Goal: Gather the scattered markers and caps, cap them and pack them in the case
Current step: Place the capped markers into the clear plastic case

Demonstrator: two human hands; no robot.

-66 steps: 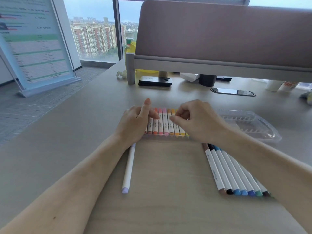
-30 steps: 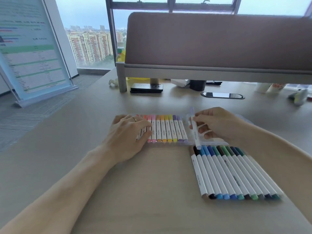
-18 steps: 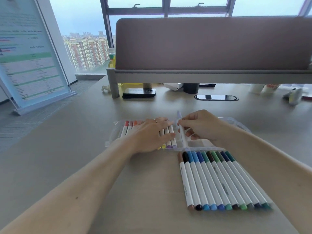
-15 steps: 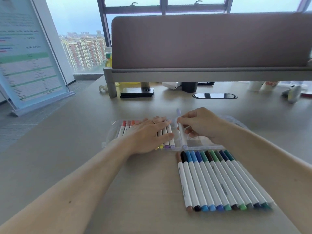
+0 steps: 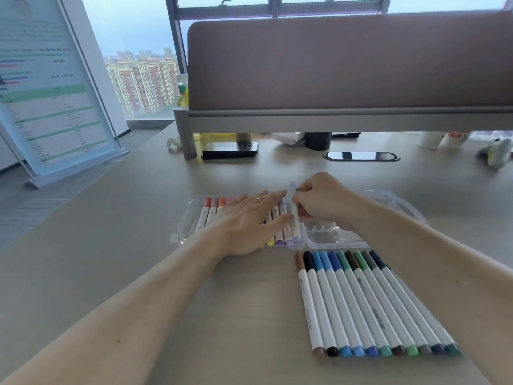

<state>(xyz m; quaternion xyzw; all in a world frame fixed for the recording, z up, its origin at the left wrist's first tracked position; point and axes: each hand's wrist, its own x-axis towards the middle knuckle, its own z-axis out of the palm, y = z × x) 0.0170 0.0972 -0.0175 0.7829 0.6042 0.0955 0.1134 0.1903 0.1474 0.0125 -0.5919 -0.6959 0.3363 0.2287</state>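
- The lilac marker [image 5: 295, 220] is being pinched in the right hand [image 5: 323, 204]. Its near end is dipping into the last slot of the clear case's [image 5: 183, 232] filled half and its far end is tilting up.
- Going in slanted like that, it could be riding up on its purple neighbour instead of seating, and harder pressing might pop the row loose.
- The left hand [image 5: 247, 222] is lying flat on the packed markers [image 5: 206, 215], fingers straight, gripping nothing. Lifting it early could be letting them spring out, I'd guess.
- The right wrist is hanging over the case's empty half [image 5: 333, 234], and leaning on that thin plastic might tip the case.
- The loose markers [image 5: 361, 301] are lying in a row just in front of the case, beside the right forearm, so a dragging arm could be rolling them apart.
- The desk [image 5: 125, 245] is offering open room to the left, while the phone [image 5: 230, 149] and partition [image 5: 347, 65] are sitting well behind.
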